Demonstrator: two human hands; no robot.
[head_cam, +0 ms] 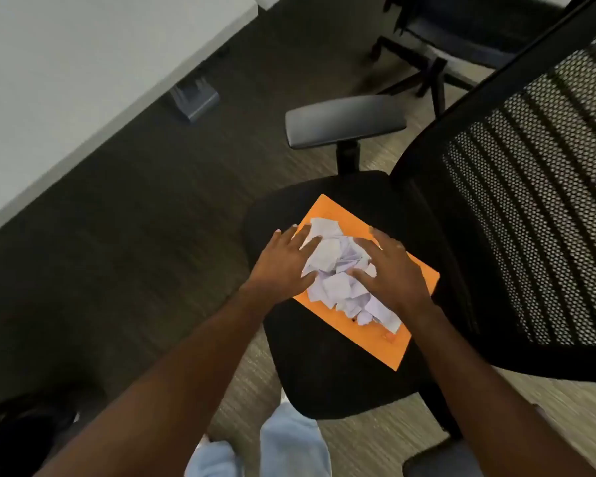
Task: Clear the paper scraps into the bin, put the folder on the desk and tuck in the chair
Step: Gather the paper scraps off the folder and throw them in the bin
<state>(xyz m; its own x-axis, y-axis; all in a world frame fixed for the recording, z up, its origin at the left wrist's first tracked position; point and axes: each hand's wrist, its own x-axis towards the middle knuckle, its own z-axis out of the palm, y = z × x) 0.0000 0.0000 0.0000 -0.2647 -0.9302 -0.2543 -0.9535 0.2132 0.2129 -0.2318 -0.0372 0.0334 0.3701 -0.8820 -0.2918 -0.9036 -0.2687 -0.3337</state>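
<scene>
Orange folder (369,280) on the chair (324,383) seat; my left hand (283,266) and right hand (389,270), fingers spread flat, press against the paper scraps (338,270) heaped between them, gripping nothing.

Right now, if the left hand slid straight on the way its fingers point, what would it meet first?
The paper scraps: the left hand points up-right across the orange folder, fingertips already at the pile's edge. The right hand lies beyond, though depth is unclear.
</scene>
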